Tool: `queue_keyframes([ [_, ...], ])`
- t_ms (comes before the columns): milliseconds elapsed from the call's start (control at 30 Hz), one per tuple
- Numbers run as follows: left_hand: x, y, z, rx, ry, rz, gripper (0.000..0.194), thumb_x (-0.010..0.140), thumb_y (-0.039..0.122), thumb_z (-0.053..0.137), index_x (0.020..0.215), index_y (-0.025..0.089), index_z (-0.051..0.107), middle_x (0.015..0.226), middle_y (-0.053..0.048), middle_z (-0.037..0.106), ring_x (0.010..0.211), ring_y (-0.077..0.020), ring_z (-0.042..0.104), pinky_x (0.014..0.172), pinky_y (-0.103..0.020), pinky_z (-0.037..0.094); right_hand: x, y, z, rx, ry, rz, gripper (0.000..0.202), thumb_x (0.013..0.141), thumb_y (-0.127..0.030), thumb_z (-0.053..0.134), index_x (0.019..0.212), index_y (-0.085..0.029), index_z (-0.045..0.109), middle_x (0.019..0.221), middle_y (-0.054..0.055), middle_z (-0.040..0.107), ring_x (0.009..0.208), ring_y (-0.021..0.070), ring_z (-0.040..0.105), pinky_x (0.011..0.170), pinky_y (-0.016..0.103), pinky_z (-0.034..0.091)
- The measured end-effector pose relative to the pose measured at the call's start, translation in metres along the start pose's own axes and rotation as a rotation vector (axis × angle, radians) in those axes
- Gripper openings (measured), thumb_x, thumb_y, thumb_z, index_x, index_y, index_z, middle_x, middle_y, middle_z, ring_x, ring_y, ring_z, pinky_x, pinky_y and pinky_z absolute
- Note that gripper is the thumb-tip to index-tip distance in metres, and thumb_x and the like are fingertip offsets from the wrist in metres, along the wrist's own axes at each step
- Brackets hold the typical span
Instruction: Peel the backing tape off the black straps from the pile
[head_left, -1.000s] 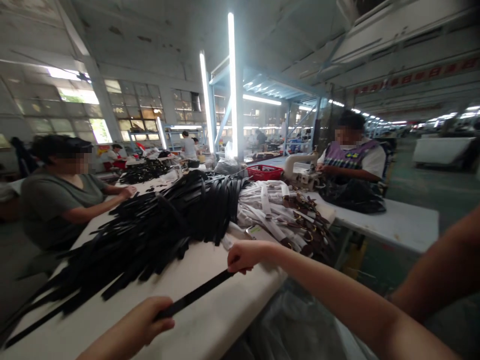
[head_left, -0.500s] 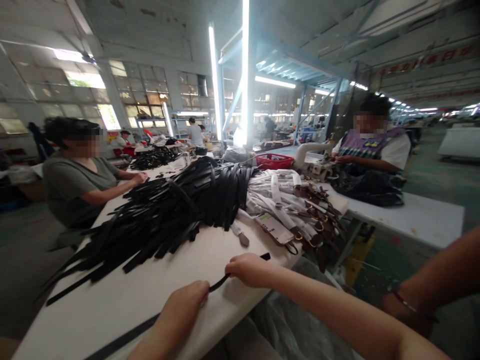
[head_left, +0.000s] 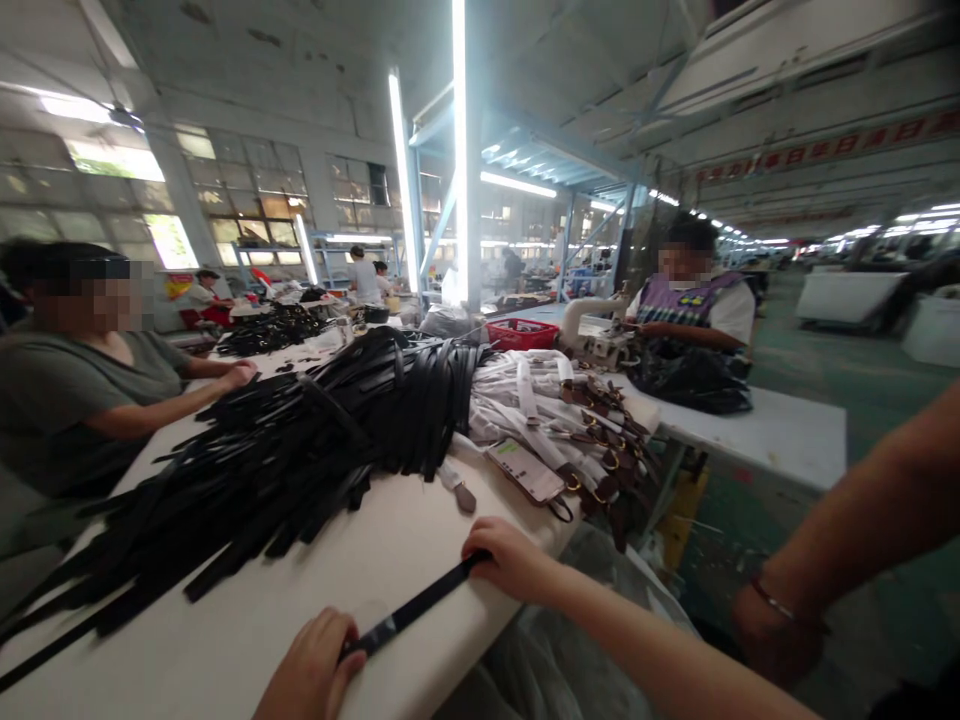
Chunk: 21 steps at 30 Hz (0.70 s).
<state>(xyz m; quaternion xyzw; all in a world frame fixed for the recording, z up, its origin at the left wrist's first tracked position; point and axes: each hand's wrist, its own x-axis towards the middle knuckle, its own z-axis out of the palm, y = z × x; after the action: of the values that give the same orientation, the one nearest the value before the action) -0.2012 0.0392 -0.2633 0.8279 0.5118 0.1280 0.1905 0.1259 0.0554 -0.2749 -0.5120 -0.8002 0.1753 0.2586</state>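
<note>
Your left hand [head_left: 311, 670] and right hand [head_left: 510, 560] each pinch an end of a flat, narrow black strap [head_left: 416, 605], stretched taut and slanting across the near edge of the smooth white bench [head_left: 247, 630]; both grips are clenched on it. Behind it lies a glossy heap of black straps [head_left: 300, 440] beside pale straps with brown tabs [head_left: 555, 420]. Fluorescent tubes [head_left: 457, 150] light the workshop.

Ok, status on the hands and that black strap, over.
Left hand and right hand both gripping black strap, stretched over table edge. Strap pile beyond, apart.
</note>
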Motion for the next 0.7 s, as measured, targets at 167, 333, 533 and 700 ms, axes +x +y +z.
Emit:
queue_keyframes([
  [167,0.014,0.033,0.003,-0.058,-0.036,-0.053,0.015,0.09,0.026,0.038,0.084,0.02,0.051,0.092,-0.011,0.062,0.089,-0.0275,0.059,0.083,-0.043,0.044,0.005,-0.003,0.009,0.081,0.034,0.049,0.019,0.068,-0.007,0.079,0.081,-0.016,0.069,0.088,0.003,0.065,0.086,0.0197,0.058,0.076,0.028,0.044],
  [333,0.011,0.037,0.011,-0.126,0.03,0.009,0.03,0.093,0.037,0.04,0.082,0.022,0.063,0.091,-0.007,0.066,0.092,-0.0274,0.061,0.086,-0.041,0.043,-0.005,0.005,0.007,0.158,0.113,0.089,0.016,0.073,-0.008,0.075,0.086,-0.017,0.072,0.089,0.004,0.066,0.087,0.0199,0.059,0.078,0.029,0.044],
  [533,0.014,0.042,0.017,-0.263,0.161,-0.006,0.029,0.088,0.04,0.05,0.076,0.024,0.07,0.086,-0.006,0.068,0.09,-0.0271,0.063,0.085,-0.038,0.046,-0.011,0.005,0.003,0.259,0.142,0.087,0.014,0.071,-0.007,0.079,0.082,-0.017,0.078,0.083,0.004,0.069,0.081,0.0181,0.063,0.077,0.026,0.046],
  [700,0.028,0.076,0.022,-0.214,0.165,0.03,0.029,0.09,0.033,0.047,0.073,0.022,0.067,0.08,-0.007,0.066,0.084,-0.0263,0.063,0.08,-0.039,0.047,-0.008,-0.025,0.018,0.308,0.103,0.045,0.014,0.073,-0.012,0.08,0.085,-0.02,0.079,0.082,0.003,0.069,0.08,0.0163,0.064,0.075,0.023,0.046],
])
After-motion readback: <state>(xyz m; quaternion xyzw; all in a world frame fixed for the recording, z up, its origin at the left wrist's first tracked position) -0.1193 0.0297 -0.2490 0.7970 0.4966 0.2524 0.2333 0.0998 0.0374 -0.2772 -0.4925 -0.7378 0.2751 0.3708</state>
